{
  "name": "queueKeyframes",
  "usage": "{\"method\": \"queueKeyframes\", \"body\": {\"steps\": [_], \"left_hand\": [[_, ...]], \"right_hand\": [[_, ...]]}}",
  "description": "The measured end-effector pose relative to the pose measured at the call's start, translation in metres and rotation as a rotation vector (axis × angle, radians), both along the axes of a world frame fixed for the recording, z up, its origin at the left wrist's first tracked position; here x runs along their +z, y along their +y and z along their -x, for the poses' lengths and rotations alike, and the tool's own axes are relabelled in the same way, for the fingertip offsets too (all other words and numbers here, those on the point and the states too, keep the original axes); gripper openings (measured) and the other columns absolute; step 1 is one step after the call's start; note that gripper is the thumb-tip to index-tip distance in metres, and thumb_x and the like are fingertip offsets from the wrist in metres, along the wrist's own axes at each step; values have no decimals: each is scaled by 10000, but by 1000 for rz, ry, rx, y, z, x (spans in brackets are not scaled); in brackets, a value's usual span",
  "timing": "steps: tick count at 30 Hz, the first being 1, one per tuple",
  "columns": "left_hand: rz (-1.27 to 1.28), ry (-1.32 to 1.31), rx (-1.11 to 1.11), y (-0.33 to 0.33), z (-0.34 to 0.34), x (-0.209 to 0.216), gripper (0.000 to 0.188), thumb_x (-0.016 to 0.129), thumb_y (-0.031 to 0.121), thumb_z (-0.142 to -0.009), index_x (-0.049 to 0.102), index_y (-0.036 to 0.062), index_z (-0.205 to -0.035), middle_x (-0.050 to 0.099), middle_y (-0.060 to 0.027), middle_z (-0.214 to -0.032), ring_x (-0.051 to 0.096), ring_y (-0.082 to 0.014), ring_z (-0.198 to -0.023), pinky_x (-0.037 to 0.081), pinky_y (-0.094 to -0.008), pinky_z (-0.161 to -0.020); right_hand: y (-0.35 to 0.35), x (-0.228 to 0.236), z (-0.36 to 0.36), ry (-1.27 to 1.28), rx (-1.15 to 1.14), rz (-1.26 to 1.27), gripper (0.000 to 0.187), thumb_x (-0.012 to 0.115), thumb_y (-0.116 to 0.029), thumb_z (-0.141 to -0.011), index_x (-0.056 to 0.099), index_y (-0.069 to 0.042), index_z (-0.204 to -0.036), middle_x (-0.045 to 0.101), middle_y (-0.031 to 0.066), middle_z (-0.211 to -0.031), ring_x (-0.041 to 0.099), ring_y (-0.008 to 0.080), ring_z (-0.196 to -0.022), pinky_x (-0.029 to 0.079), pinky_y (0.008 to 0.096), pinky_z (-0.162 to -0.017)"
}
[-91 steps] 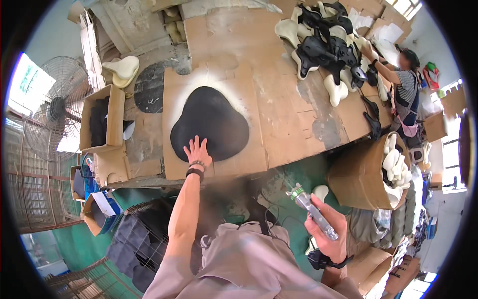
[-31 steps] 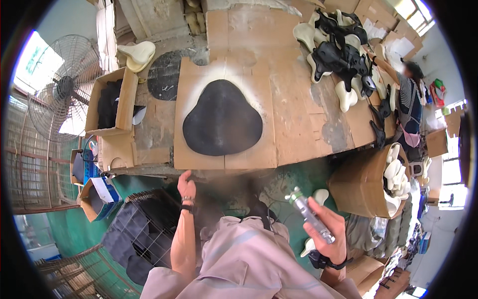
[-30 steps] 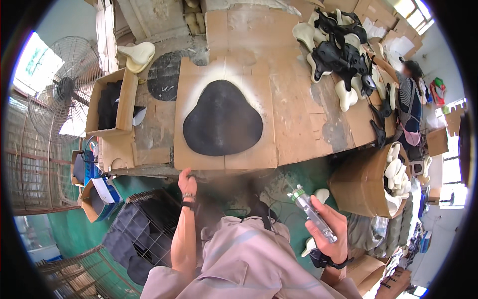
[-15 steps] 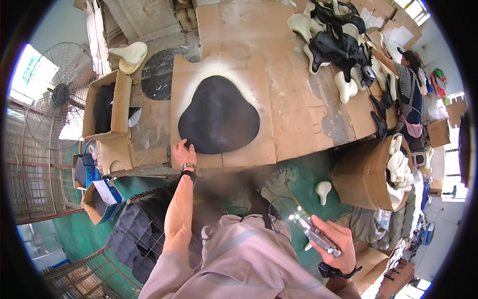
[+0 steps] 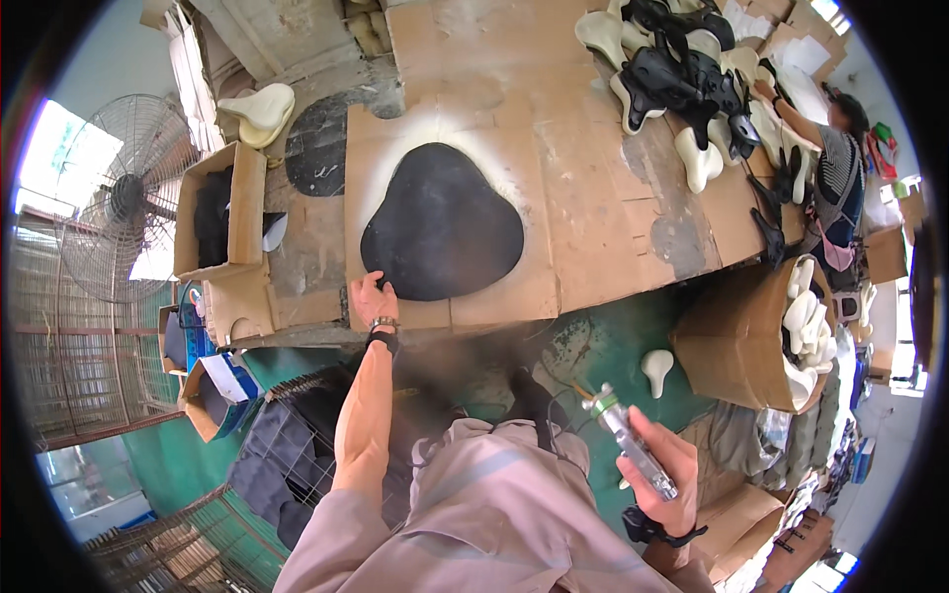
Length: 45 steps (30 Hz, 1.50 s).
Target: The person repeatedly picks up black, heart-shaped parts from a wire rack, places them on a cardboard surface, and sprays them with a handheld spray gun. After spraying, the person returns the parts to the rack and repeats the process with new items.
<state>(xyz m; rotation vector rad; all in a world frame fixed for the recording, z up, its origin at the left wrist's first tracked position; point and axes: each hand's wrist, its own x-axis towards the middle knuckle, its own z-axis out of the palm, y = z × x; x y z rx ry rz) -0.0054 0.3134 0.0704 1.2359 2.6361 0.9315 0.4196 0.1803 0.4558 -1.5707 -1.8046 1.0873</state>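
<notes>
A black, rounded-triangular sheet [image 5: 440, 222], shaped like a bicycle saddle cover, lies flat on a cardboard-covered table [image 5: 613, 227]. Pale overspray surrounds its upper edge. My left hand [image 5: 373, 300] is at the sheet's near left corner, thumb and fingers closed on the edge. Low at the right, away from the table, my right hand [image 5: 666, 474] grips a metal spray gun [image 5: 633, 442] with a hose attached, its nozzle end pointing up and left. The fingers wrap round the gun's body.
White saddle pads and black saddle bases [image 5: 682, 84] pile up at the table's far right, where another person [image 5: 835, 168] reaches in. A carton [image 5: 727, 346] of white pads stands right. Left are an open box [image 5: 247, 212], a fan [image 5: 124, 198] and a wire basket [image 5: 297, 440].
The view has shifted slightly, moving the table's things a little rightward in the picture. My left hand stays at the sheet's corner. The spray gun has tilted more upright in my right hand.
</notes>
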Motion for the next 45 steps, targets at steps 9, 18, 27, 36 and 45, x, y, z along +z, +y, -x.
{"method": "queueKeyframes", "body": {"steps": [9, 18, 27, 36, 45], "left_hand": [[-351, -897, 441, 23, -25, 30, 334, 702, -15, -721, 658, 109, -1028, 617, -60, -875, 631, -252, -806, 534, -427, -779], [-583, -1744, 152, 109, -26, 92, 173, 551, 48, -660, 421, 147, -603, 472, 3, -641, 485, -212, -594, 420, -355, -587], [-1219, -1949, -291, 109, -5, 303, 304, 515, 85, -736, 654, -18, -985, 720, -123, -991, 702, -293, -917, 536, -427, -940], [-1664, -1760, -283, -129, 44, 350, 339, 508, 123, -762, 689, -20, -1010, 727, -142, -1078, 686, -311, -1012, 500, -461, -986], [-2014, -1420, 482, -383, -54, 271, 413, 503, 189, -784, 641, -16, -1116, 707, -149, -1123, 656, -332, -1036, 481, -471, -969]], "right_hand": [[-5, -3, -28, -39, -2, -58, 648, 725, 46, -685, 615, -15, -1321, 675, 165, -876, 648, 296, -694, 503, 332, -642], [8, -16, -23, 55, -53, -87, 612, 732, 56, -738, 603, -8, -1333, 688, 172, -932, 676, 286, -775, 524, 319, -705], [39, -38, 14, 129, 143, -121, 580, 709, 59, -765, 594, 8, -1331, 663, 163, -895, 636, 277, -722, 508, 314, -693], [53, -24, 77, 17, 567, 55, 281, 663, -125, -918, 665, 19, -1160, 705, 206, -942, 662, 300, -847, 512, 400, -779], [55, -19, 171, -149, 1160, 113, 408, 685, -87, -891, 645, -17, -1291, 715, 138, -990, 665, 226, -880, 522, 355, -808]]}}
